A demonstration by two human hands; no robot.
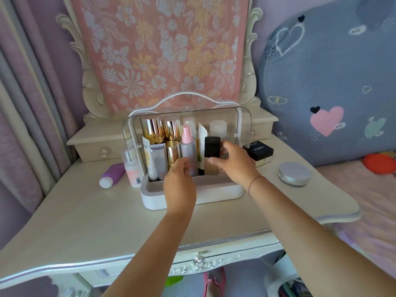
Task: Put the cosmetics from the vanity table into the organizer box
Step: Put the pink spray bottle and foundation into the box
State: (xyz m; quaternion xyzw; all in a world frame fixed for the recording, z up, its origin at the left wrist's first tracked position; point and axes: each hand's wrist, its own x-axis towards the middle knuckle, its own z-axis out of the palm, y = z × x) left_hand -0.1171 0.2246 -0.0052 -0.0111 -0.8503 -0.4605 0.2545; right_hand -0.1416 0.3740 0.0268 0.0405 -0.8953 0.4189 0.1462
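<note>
The white organizer box with a raised clear lid stands mid-table, filled with upright gold bottles, tubes and a pink spray bottle. My right hand grips a foundation bottle with a black cap, held upright at the right end of the front row. My left hand reaches into the box in front of the pink spray bottle, fingers apart, holding nothing that I can see.
On the vanity table, a purple bottle lies left of the box beside a clear bottle. A black boxed compact and a silver round jar sit to the right. A bed lies further right.
</note>
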